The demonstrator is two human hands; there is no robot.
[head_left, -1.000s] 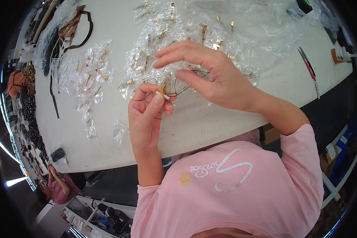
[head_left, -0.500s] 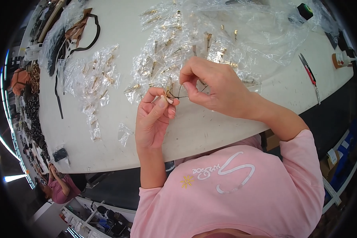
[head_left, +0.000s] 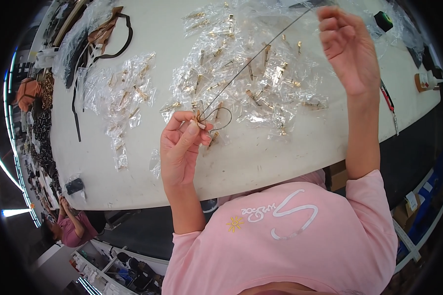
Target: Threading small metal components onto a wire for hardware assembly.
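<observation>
Fingers [head_left: 187, 138] of the left hand [head_left: 178, 155] pinch a small gold-coloured piece [head_left: 198, 118], its end poking out past the thumb tip. From that piece a dark cord [head_left: 257, 56] runs straight up and rightward to the right hand [head_left: 348, 54], whose curled fingertips hold it; a loop curves just right of the piece. Beyond the piece, clear packets [head_left: 285, 108] with gold clips [head_left: 281, 70] crowd the worktop [head_left: 261, 162]; red-handled snips [head_left: 389, 102] lie well to its right.
</observation>
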